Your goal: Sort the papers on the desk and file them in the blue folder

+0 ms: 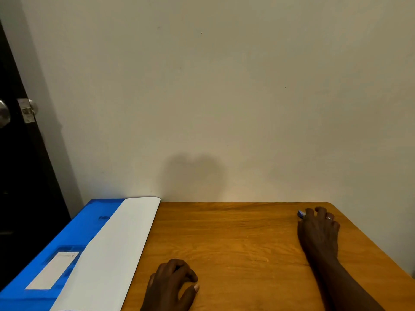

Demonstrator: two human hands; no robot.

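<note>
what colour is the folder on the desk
Bright blue folder, seen in the head view.

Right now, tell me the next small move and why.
Probably close the right hand on the small blue object it partly covers and draw it toward the white paper on the blue folder: that hand is stretched to the far right of the desk.

A plain room in a home or small office — a wooden desk (235,243) pushed against a bare beige wall (213,86), a dark door (20,176) with a round metal knob (4,113) left of the desk, a blue folder (74,234) on the desk's left edge.
</note>
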